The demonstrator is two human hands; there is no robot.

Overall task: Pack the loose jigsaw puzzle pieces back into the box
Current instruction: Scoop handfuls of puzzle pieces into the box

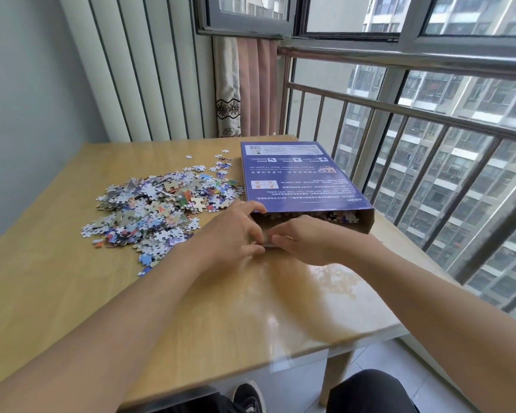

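**A:** Puzzle pieces (158,207), where are they?

**B:** Most lie in one loose heap on the wooden table (57,293), to the left of the box (298,180). A few strays sit just beyond the heap, near the box's far left corner. More pieces show inside the box's open mouth.

**A:** How does the box lie?

**B:** Flat, printed purple face up, with its open end turned toward the person. That probably lets pieces be pushed in along the table rather than dropped from above.

**A:** And the hands?

**B:** Both meet right at the box's open end. The left hand (236,231) rests at the left corner of the opening, its fingers (252,208) spread and touching the box's edge there, likely steadying it. The right hand (307,239) is palm down just in front of the opening, fingers curled toward the left hand. Something small and flat sits between the two hands; whether it is pinched I cannot tell, as the hands cover it and are blurred.

**A:** How far along?

**B:** By my judgement early to midway: the heap left of the box is large.
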